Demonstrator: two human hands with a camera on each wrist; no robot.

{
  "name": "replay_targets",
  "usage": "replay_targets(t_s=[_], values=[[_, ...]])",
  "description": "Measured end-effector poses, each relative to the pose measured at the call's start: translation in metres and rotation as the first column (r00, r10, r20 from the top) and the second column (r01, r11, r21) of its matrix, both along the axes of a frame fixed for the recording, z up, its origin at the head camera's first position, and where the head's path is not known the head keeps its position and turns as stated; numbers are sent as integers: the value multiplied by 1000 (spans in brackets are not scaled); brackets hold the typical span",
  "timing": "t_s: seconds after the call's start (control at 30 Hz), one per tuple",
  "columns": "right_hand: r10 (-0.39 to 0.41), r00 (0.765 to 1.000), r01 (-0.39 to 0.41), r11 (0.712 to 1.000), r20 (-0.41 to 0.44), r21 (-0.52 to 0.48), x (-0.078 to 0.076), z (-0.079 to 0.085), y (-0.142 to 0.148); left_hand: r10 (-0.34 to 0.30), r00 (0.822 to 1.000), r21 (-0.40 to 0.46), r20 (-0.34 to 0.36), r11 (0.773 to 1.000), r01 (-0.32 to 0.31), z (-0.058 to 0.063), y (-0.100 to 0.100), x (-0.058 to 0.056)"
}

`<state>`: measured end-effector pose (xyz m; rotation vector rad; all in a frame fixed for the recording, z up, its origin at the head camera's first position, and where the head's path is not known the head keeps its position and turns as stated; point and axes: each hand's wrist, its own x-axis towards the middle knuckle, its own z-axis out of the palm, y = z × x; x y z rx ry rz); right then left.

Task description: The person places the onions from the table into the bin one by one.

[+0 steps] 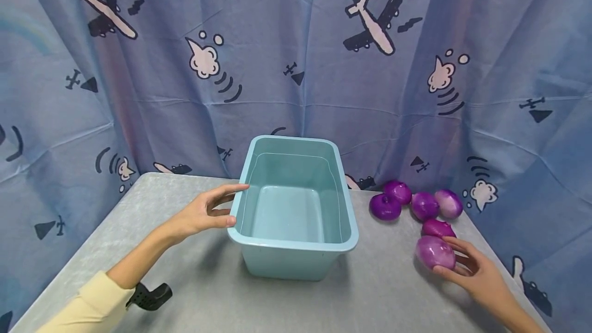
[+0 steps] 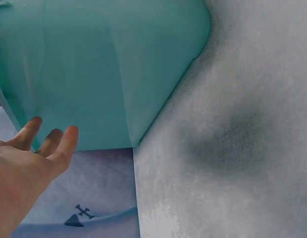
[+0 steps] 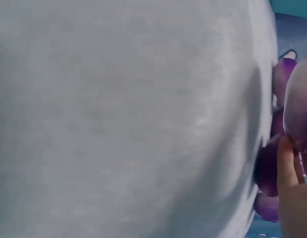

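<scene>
Lower right: right hand pinching a glossy, oval purple onion, long axis roughly horizontal. Left of centre: left hand, fingers apart, touching a pale-blue rectangular plastic bin.

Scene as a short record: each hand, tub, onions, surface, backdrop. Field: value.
left_hand: left hand at the tub's left rim, thumb and fingers apart
right_hand: right hand holds a purple onion between thumb and fingers
held_onion_lifted: cannot tell
tub: pale blue-green tub, upright, no onions inside
other_onions: five purple onions, grouped right of the tub, beyond the held one
surface: grey tabletop
backdrop: blue curtain with airplane and cloud prints
</scene>
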<state>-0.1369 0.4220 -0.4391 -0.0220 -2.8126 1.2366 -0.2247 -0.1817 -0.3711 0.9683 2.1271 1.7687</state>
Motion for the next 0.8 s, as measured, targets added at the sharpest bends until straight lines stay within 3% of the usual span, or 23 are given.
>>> replay_targets(t_s=[0.23,0.47,0.8], values=[[-4,997,-1,998,-80,-63,-6,18,-3,43,999,-13,5,999,-43,3,0,-2],[44,978,-63,994,-204,-90,-21,33,-8,81,997,-19,-8,997,-81,3,-1,-5],[89,956,-136,979,-279,-155,-47,42,-27,80,997,32,22,996,-81,-2,0,-9]])
